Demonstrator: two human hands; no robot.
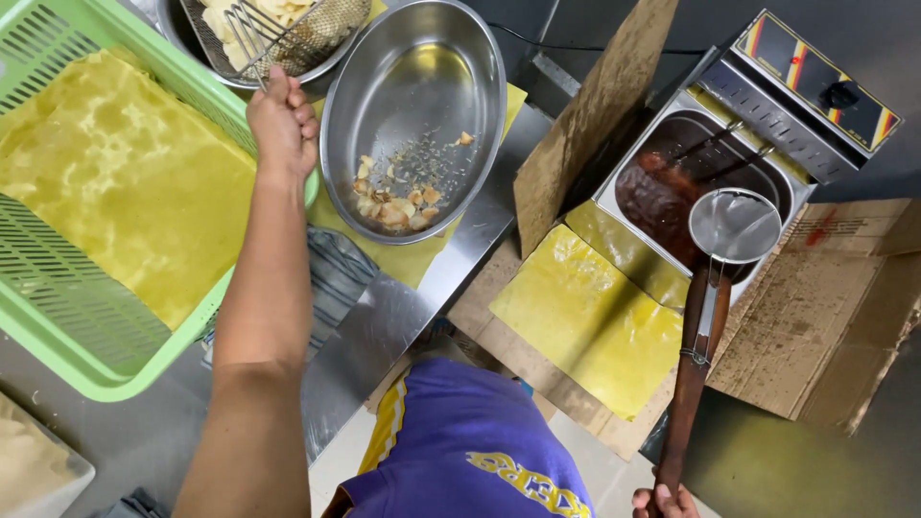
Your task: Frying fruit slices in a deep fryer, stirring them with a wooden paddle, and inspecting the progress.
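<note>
Fingers of the left hand (pixel 282 117) are clamped round the wire handle (pixel 251 36) of a mesh frying basket (pixel 321 34) at 11 o'clock; the basket holds pale chips and sits in a round steel bowl (pixel 173 27) at the top edge

Right hand (pixel 664 501) at 5 o'clock, only partly in frame, fingers wrapped on the end of a long wooden handle (pixel 689 384). That handle runs up to a round mesh skimmer (pixel 735 225) at 2 o'clock, resting over the near rim of the fryer (pixel 767 125)

Fryer: steel tank with dark oil, heating rods visible in it, black control box with striped panel on its far side. Can't tell if the skimmer mesh touches the oil

Oval steel pan (pixel 414 115) at 12 o'clock, just beside the left hand, with a small heap of fried pieces and crumbs (pixel 393 200) at its near end. Pan sits on yellow oily paper (pixel 408 257) on the steel worktop (pixel 384 326)

Green plastic crate (pixel 91 360) at 9 o'clock, lined with more yellow paper, touching or very near the left wrist

Another yellow sheet (pixel 590 321) lies on flattened cardboard (pixel 815 326) next to the fryer at 3 o'clock; one cardboard flap (pixel 590 120) stands upright between pan and fryer

Purple shirt with yellow trim (pixel 470 441) at 6 o'clock
</note>
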